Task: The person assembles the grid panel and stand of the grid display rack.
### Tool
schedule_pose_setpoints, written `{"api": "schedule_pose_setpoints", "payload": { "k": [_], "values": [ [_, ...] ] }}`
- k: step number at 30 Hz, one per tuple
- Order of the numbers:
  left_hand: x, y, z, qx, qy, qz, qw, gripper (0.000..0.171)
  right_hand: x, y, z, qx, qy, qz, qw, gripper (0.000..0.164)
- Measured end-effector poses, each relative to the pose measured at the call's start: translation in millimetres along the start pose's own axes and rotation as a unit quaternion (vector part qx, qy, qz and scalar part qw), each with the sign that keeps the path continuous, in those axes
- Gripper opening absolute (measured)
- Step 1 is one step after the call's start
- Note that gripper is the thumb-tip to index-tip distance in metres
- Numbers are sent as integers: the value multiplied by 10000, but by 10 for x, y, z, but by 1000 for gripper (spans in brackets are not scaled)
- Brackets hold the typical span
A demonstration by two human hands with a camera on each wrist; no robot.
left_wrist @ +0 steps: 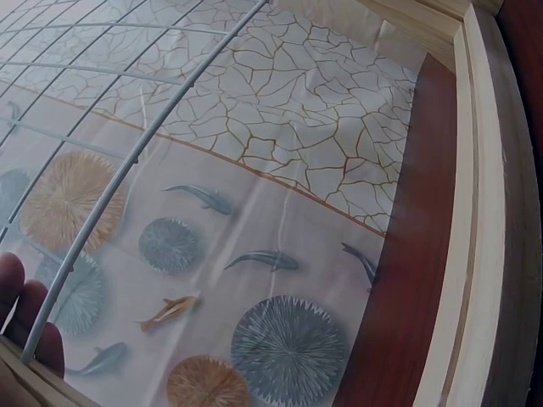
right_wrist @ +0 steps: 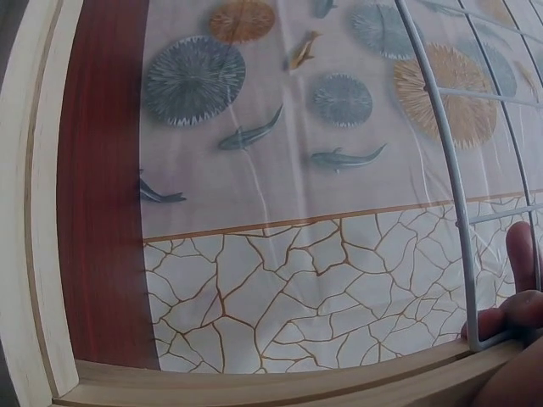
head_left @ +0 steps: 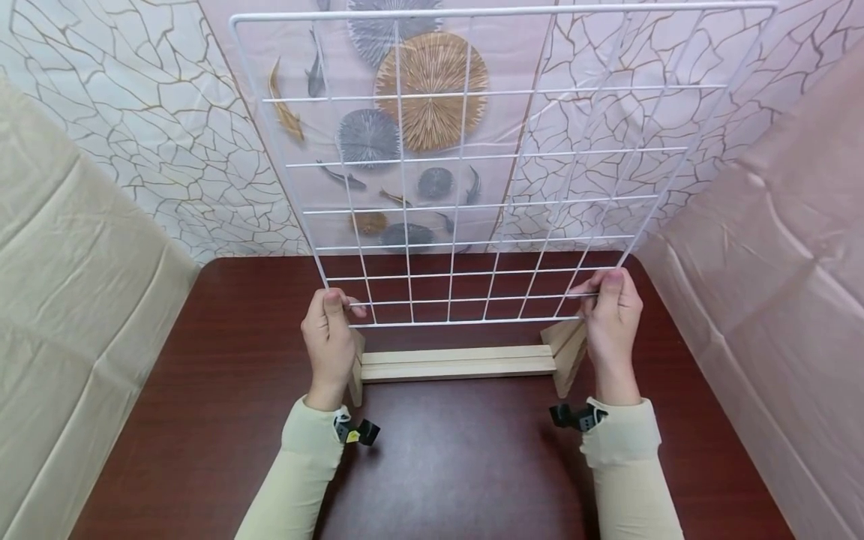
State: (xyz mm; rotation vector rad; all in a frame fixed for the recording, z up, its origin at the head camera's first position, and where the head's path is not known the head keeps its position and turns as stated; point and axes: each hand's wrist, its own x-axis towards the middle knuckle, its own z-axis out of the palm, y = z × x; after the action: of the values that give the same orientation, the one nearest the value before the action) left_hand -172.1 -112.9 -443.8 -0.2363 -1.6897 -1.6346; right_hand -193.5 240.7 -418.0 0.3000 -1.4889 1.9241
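Note:
A white wire grid panel [head_left: 459, 202] stands tilted above the table, its lower edge over a pale wooden stand [head_left: 459, 363]. My left hand [head_left: 328, 337] grips the panel's lower left corner, thumb in front and fingertips [left_wrist: 47, 339] behind the wires. At the lower right corner, my right hand [head_left: 613, 326] holds the frame the same way, its fingertips [right_wrist: 521, 259] showing beyond the wire. The stand has a grooved crossbar between two angled end pieces; the left end piece is partly hidden behind my left hand. In the right wrist view, the panel's corner is close to the wooden end piece [right_wrist: 254, 386].
The stand rests on a dark red-brown table [head_left: 459, 465]. Behind it hangs a patterned cloth [head_left: 169, 150] with fish and round leaf prints. Beige cloth walls [head_left: 67, 300] flank both sides. A small black camera [head_left: 358, 431] is strapped at each wrist.

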Motion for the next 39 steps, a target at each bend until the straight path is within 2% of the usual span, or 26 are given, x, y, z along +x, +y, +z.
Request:
{"api": "schedule_pose_setpoints", "payload": {
  "k": [12,27,39],
  "values": [
    [-10,-13,25,-99,164,-75,9998,47,-16,-5,-2,-62,-15,-20,10000,39],
    [-30,-70,-37,-108,-12,39,9999,49,-21,1,1,53,-43,-32,10000,41],
    [-99,-143,-61,36,-54,-212,9998,42,-34,-28,9,-163,-50,33,9998,39]
  ]
}}
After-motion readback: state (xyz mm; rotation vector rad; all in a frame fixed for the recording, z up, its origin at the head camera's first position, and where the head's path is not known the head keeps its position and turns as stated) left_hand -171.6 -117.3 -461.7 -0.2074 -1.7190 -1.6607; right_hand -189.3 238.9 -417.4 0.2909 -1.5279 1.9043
